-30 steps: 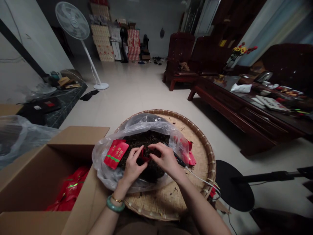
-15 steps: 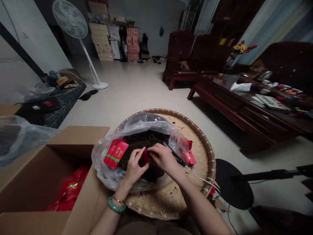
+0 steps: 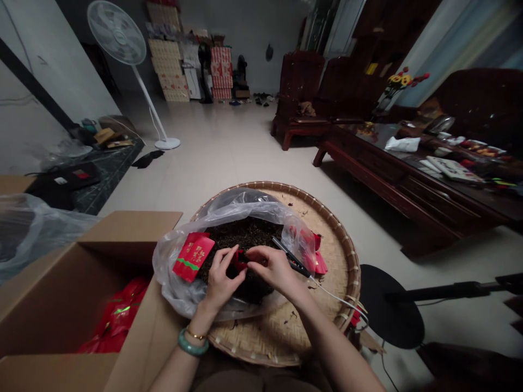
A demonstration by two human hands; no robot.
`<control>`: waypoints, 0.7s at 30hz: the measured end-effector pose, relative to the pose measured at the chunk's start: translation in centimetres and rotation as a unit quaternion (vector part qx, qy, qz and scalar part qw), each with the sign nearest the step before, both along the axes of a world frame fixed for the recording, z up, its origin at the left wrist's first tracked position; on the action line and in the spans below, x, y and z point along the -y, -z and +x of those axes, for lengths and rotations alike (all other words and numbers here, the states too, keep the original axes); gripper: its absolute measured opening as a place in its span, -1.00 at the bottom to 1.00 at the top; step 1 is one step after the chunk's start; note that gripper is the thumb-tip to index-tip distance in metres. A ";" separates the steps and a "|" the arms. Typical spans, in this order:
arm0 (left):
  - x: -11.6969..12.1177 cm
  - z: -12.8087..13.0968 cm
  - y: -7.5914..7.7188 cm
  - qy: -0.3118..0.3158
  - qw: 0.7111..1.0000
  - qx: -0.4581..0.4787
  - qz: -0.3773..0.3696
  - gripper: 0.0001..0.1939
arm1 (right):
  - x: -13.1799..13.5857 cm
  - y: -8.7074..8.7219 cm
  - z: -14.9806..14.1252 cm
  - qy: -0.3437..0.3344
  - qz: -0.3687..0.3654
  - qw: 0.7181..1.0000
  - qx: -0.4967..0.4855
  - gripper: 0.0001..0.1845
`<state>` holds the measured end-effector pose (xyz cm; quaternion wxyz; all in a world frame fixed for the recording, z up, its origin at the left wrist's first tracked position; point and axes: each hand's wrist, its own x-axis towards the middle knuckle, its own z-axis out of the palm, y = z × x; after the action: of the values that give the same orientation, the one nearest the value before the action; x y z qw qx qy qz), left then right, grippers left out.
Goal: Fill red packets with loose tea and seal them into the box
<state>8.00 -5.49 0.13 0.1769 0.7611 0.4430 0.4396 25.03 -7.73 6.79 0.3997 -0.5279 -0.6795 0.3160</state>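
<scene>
My left hand (image 3: 219, 276) and my right hand (image 3: 273, 268) meet over a heap of dark loose tea leaves (image 3: 245, 237) in a clear plastic bag (image 3: 241, 206). Both pinch a small red packet (image 3: 239, 260) between their fingertips. The bag lies on a round woven bamboo tray (image 3: 332, 247). A stack of flat red packets (image 3: 193, 256) leans on the bag's left side, close to my left hand. More red packets (image 3: 318, 264) lie at the bag's right edge. A dark tool with a white cable (image 3: 295, 261) rests just behind my right hand.
An open cardboard box (image 3: 69, 288) at the left holds filled red packets (image 3: 114, 318). A standing fan (image 3: 118, 34) and stacked cartons (image 3: 174, 60) are far back. A dark wooden table (image 3: 408, 174) runs along the right. A black round stand base (image 3: 392, 310) sits by the tray.
My two hands have drawn slightly closer together around the small red packet and shifted a little toward me. Nothing else has moved.
</scene>
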 end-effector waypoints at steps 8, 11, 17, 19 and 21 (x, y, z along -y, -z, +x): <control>0.0 -0.1 0.1 0.020 1.000 0.010 -0.004 -0.44 | 0.2 -1.5 1.1 0.091 0.080 0.992 -0.033 -0.84; 0.1 -0.2 0.1 0.037 0.999 0.017 -0.010 -0.42 | 0.4 -2.3 1.6 0.024 0.110 0.992 0.049 -0.81; -0.3 -0.4 0.5 0.100 0.989 0.082 -0.074 -0.39 | -0.3 -0.6 1.2 -0.136 0.096 0.962 0.217 -0.73; -0.4 -0.4 0.9 0.106 0.980 0.121 -0.115 -0.41 | -1.0 0.4 1.0 -0.122 0.089 0.962 0.225 -0.86; -0.5 -0.3 1.3 0.112 0.972 0.142 -0.149 -0.41 | -1.5 1.1 1.0 -0.102 0.101 0.966 0.217 -0.92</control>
<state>7.67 -5.00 -1.18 0.3974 0.7008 0.3859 0.4495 26.01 -6.26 5.72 0.2594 -0.4689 -0.8285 0.1626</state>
